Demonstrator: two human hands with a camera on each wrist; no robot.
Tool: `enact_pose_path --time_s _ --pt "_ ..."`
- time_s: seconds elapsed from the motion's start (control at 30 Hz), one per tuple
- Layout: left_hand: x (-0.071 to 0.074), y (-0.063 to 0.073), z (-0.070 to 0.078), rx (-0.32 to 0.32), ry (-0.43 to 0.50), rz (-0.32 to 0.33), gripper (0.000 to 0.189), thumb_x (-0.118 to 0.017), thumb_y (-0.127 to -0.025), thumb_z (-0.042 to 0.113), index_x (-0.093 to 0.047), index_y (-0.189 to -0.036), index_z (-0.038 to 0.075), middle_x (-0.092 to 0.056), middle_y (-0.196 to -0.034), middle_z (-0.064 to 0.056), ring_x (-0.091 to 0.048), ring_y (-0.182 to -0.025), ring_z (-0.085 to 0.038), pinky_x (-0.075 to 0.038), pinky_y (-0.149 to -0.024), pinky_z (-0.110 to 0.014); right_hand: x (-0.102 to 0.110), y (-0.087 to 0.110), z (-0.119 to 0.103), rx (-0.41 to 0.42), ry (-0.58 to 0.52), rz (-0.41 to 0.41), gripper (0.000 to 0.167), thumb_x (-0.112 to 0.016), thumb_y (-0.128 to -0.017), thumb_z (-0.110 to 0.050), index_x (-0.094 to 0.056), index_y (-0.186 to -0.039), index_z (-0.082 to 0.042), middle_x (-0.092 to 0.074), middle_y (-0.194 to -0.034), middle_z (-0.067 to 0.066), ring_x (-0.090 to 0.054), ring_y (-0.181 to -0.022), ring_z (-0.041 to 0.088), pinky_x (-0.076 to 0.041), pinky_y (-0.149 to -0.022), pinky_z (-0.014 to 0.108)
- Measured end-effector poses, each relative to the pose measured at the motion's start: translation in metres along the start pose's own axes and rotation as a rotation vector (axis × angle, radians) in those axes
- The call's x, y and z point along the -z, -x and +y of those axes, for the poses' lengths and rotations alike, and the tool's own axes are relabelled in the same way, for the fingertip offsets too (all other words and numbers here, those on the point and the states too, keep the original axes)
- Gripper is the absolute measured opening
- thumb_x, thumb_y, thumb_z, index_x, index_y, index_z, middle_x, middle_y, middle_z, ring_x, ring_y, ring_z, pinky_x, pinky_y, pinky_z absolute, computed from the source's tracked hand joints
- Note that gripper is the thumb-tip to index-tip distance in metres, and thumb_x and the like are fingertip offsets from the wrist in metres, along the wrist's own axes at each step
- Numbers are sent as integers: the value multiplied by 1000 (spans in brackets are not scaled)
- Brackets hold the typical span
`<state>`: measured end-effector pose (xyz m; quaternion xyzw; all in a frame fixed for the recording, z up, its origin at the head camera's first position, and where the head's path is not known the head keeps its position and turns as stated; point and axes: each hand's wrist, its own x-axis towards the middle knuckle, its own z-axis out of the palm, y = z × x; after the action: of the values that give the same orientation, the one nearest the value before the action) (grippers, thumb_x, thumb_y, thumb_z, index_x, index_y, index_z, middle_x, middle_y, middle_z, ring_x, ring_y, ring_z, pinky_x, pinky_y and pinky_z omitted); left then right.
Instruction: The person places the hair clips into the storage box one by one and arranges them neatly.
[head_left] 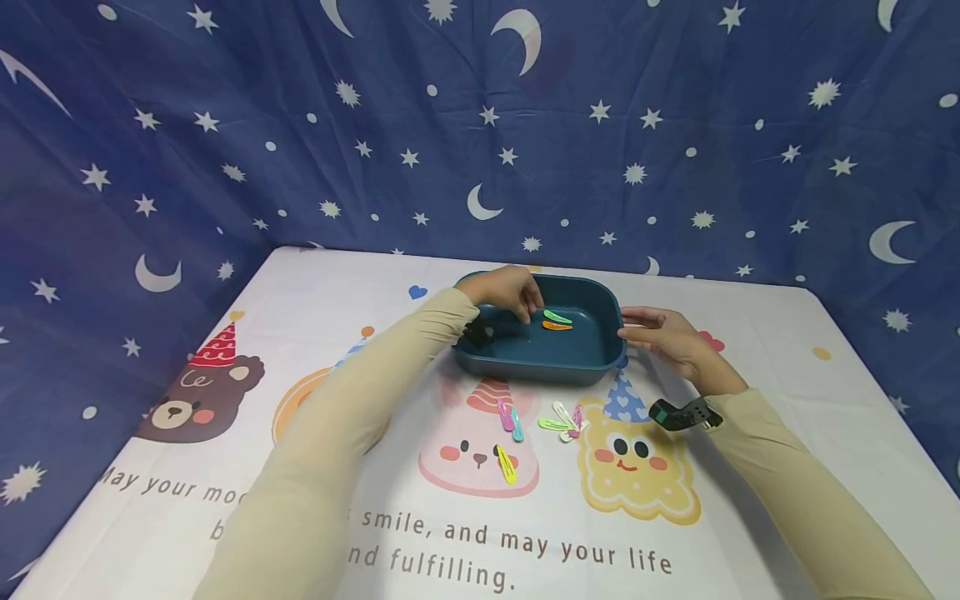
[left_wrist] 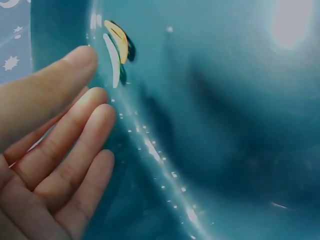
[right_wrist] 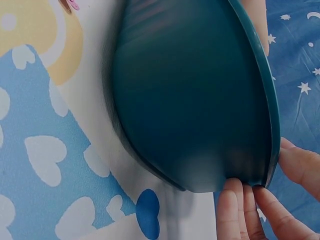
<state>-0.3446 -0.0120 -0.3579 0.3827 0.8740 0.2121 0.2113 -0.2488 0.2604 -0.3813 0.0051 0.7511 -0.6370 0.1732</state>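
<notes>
A dark teal plastic basin [head_left: 536, 372] stands on the table, with a green hair clip [head_left: 557, 317] and an orange hair clip [head_left: 557, 326] lying side by side on its floor. My left hand [head_left: 512, 290] reaches over the left part of the basin. Its fingers are loosely bent with nothing between them, thumb apart, just beside the clips in the left wrist view. At the basin's right end, my right hand [head_left: 667, 340] holds the rim; the right wrist view shows the thumb [right_wrist: 300, 162] at the rim and several fingers [right_wrist: 235, 207] against the outer wall.
In front of the basin lie a pink clip [head_left: 506, 414], a blue clip [head_left: 517, 425], a yellow clip [head_left: 506, 464] and a small cluster of clips [head_left: 566, 423]. A printed white cloth [head_left: 585, 508] covers the table; a starry blue curtain [head_left: 420, 125] hangs behind.
</notes>
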Motion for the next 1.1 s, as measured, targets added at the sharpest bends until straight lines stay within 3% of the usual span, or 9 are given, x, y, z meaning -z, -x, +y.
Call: enact_pose_path --time_s 0.2,0.57,1.1 --pt "5 6 4 -10 20 -30 37 -72 -80 2 -64 -115 -4 -68 -107 -17 -64 -98 -22 -51 -85 -25 1 0 0 -13 8 7 68 -66 -86 -9 -29 -141 9 -61 -96 -18 -61 -87 -5 -51 -81 15" --pt "10 20 8 -36 30 -22 39 -71 -81 5 -62 -118 -3 -67 -112 -18 -64 -102 -21 -51 -87 -25 0 1 -1 -15 8 11 70 -68 -85 -11 -30 -140 9 -61 -96 -17 -61 -86 -5 -51 -81 15" --pt "8 65 33 -148 19 -15 40 -72 -81 8 -63 -120 6 -67 -115 -10 -62 -109 -22 -48 -95 -25 0 1 -2 -11 -4 5 71 -67 -86 -9 -28 -141 10 -61 -95 -17 -61 -86 -5 -51 -80 14"
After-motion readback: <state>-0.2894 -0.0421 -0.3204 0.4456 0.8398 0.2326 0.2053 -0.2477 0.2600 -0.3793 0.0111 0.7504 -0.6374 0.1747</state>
